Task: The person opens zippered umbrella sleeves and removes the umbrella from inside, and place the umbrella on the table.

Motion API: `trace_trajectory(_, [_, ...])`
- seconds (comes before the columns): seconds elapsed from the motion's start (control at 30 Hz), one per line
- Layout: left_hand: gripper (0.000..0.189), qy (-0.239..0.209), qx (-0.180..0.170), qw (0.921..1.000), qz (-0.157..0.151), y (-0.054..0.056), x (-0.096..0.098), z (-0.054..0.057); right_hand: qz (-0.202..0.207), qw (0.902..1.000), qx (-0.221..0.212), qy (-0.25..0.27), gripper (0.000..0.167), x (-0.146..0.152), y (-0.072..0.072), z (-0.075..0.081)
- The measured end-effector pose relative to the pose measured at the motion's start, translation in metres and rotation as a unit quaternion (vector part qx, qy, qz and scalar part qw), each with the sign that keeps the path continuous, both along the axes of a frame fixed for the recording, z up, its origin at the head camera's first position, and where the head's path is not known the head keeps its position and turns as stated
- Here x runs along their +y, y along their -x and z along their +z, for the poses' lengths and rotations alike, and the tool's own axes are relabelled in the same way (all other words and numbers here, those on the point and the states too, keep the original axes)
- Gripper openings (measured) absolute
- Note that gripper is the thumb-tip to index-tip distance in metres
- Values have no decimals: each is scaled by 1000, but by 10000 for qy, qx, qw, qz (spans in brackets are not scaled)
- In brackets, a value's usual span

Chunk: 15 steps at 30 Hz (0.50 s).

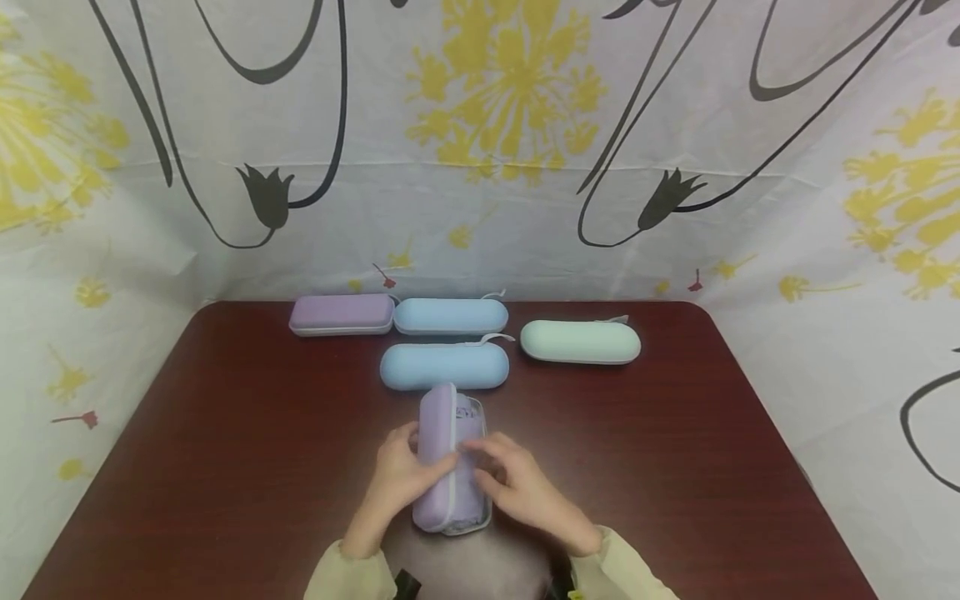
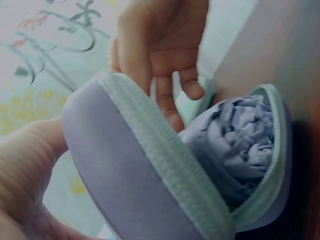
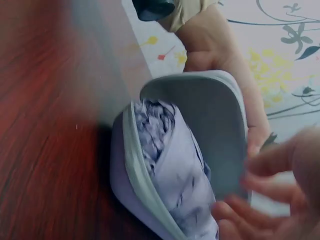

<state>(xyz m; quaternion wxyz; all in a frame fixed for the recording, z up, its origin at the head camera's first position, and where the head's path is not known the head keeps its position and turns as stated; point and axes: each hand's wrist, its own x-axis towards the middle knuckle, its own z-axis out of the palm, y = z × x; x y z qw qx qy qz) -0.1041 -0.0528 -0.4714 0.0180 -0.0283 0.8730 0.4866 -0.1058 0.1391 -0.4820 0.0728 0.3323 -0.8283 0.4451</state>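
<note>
Lilac case, open, long axis approx. fwd

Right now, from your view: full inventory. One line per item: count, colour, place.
open case: 1, purple, near table centre, between the hands
folded bundle: 1, lavender, inside the open case
closed purple case: 1, purple, table's back left
blue cases: 2, light blue, one at the back beside the closed purple case, one nearer
mint case: 1, pale green, right of the blue cases
table: 1, dark red-brown, under all cases
patterned sheeting: white with yellow and dark plant prints, behind and beside table
sleeves: 2, cream, bottom of head view
left hand: 1, bare, gripping the open case's lid
right hand: 1, bare, at the open case's right side
</note>
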Motion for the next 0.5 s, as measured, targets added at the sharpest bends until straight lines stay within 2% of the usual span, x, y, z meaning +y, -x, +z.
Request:
trace_trajectory(0.1, [72,-744,-470,9961,34,-1,-8,-1,-556,9982,95,-205,33,-5,2,-2])
trace_trajectory(0.17, [70,-1364,-824,9872,81,-2,-12,-3,-922,9946,38,-471,33,-9,5,-2])
trace_trajectory(0.27, [67,-2095,-1170,9707,92,-2,-18,-7,-1321,9871,-255,-866,34,-15,11,0])
trace_trajectory(0.33, [66,-2403,-1373,9609,74,-2,-22,-10,-1550,9804,-440,-1135,37,-20,16,2])
trace_trajectory(0.5, [67,-2606,-1679,9507,-114,-1,-31,-16,-1921,9616,-937,-1724,51,-32,29,8])
